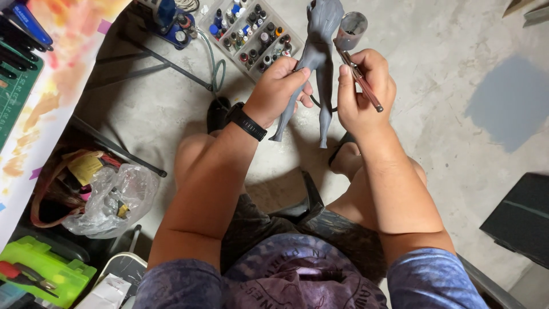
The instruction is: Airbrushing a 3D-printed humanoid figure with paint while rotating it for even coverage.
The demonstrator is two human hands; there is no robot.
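Holding a grey figurine [316, 57] in my left hand [278, 91], I am clenching my fingers around its leg and hip area, so the torso is rising above my fist and the two legs are hanging below it, feet pointing down toward my knees. My right hand [361, 91] is gripping an airbrush [359, 77] like a pen, thumb and fingers closed on its slim barrel; its paint cup [350, 30] is sitting just beside the figurine's upper body, nozzle end close to the grey surface. A black wristband [247, 123] is circling my left wrist. Lying on the concrete floor [446, 149], beyond the figurine, is a clear tray of small paint bottles [251, 31]. A crumpled plastic bag [111, 200] is sitting near the floor's left edge, under a paint-stained table [51, 86].
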